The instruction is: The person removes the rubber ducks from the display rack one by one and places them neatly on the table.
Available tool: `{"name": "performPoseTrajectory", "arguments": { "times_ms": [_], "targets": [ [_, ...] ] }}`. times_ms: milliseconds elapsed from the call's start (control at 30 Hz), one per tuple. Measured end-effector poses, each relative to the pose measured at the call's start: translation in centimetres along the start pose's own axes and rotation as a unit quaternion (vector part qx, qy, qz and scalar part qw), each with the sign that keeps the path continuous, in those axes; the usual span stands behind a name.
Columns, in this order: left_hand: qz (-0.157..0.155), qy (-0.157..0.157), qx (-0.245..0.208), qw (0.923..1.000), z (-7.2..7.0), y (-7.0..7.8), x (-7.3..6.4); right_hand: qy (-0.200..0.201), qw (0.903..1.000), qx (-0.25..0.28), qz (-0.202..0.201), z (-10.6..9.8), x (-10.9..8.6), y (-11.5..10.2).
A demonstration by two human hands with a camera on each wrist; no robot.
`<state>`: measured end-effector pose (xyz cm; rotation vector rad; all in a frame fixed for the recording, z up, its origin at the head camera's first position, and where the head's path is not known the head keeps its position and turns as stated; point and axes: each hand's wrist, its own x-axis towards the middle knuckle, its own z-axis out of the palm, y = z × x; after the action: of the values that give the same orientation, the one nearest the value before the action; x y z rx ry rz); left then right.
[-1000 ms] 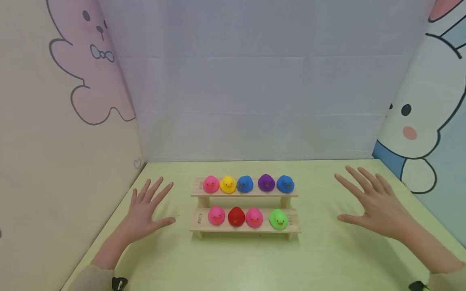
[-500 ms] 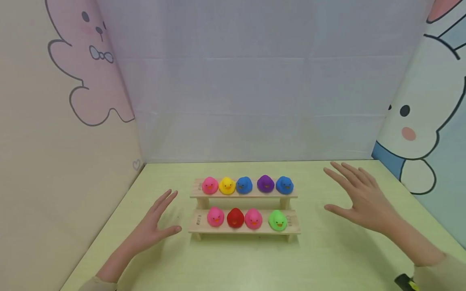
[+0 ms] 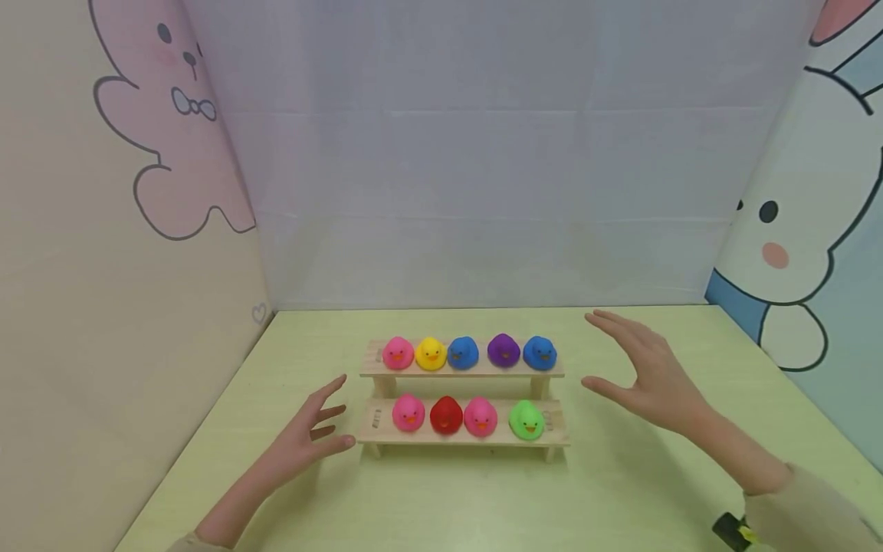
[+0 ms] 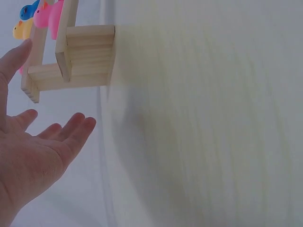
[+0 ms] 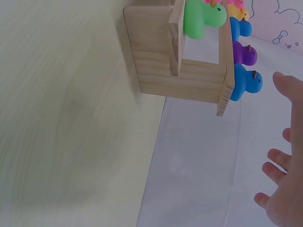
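A two-step wooden rack stands mid-table with toy ducks on both shelves. Along the upper shelf sit a pink duck, a yellow duck, a blue duck, a purple duck and another blue duck. The lower one bears a pink duck, a red duck, a second pink duck and, past a gap, a green duck. My left hand, fingers spread, hovers just left of the rack. To its right hangs my right hand, thumb apart, holding nothing.
The pale green table runs back to a white cloth wall. Side panels carry a pink cartoon bear at left and a white rabbit at right. A dark band is at the right sleeve.
Both hands have moved inward toward the rack, the right one leftward, the left one rightward and a little nearer the front. The ducks and rack stay as they were.
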<state>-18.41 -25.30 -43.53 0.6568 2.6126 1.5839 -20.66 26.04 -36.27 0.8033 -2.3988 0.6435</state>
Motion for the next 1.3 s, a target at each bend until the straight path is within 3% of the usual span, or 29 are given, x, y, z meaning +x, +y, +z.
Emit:
{"name": "performPoseTrajectory", "arguments": {
  "times_ms": [167, 433, 767, 1300],
  "targets": [
    [-0.027, -0.004, -0.053, 0.9982, 0.6, 0.1, 0.1, -0.008, 0.9989, 0.045, 0.013, 0.9, 0.5, -0.7],
    [-0.071, -0.015, -0.133, 0.9885, 1.3, 0.4, 0.2, 0.004, 0.9960, 0.087, 0.019, 2.4, 1.1, -1.2],
    [-0.096, -0.013, -0.164, 0.9818, 2.1, 0.2, 0.3, 0.004, 0.9904, 0.136, 0.022, 3.7, 1.9, -1.4],
    [-0.101, -0.037, -0.216, 0.9704, 2.7, -0.6, 0.6, -0.014, 0.9897, 0.140, 0.027, 4.8, 2.4, -1.7]
  ]
}}
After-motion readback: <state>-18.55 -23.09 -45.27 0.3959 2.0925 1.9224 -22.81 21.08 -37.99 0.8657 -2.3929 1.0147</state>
